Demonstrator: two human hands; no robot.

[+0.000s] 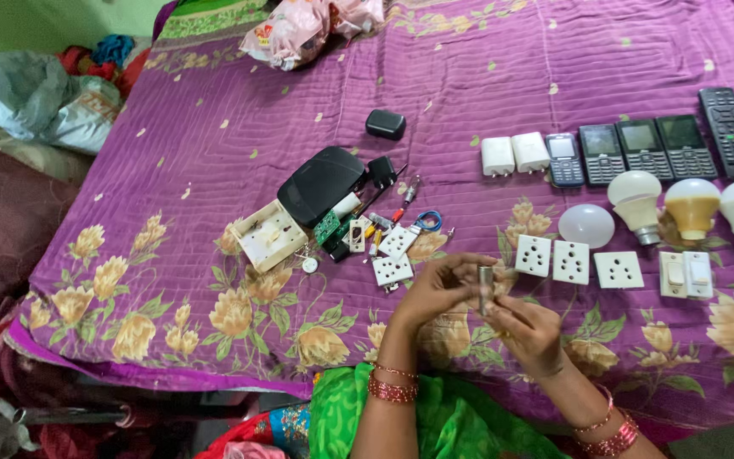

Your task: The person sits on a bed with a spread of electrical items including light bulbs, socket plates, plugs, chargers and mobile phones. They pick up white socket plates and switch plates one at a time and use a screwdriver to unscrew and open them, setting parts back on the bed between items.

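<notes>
Both hands are up together in the lower middle of the frame, over the purple flowered bedspread. The left hand and the right hand meet on a small grey metal cylinder, held upright between them. Fingers of both hands are pinched onto it, left from the left side, right from below and the right. Too small to tell what the cylinder really is.

Stuff spread out on the bed around them:
- just above the hands, a row of three white wall sockets, with a white double switch further right
- above those, three light bulbs standing on their bases and a loose white bulb dome to their left
- upper right, four keypad phones side by side, a black remote at the end, and two white chargers on the left of the row
- centre of the frame, a black router-like box lying on a messy pile of small parts, with an open white plastic case beside it and two more white socket plates near the left hand
- a small black case on its own higher up

Bangles on both wrists, green cloth at the bottom edge.
</notes>
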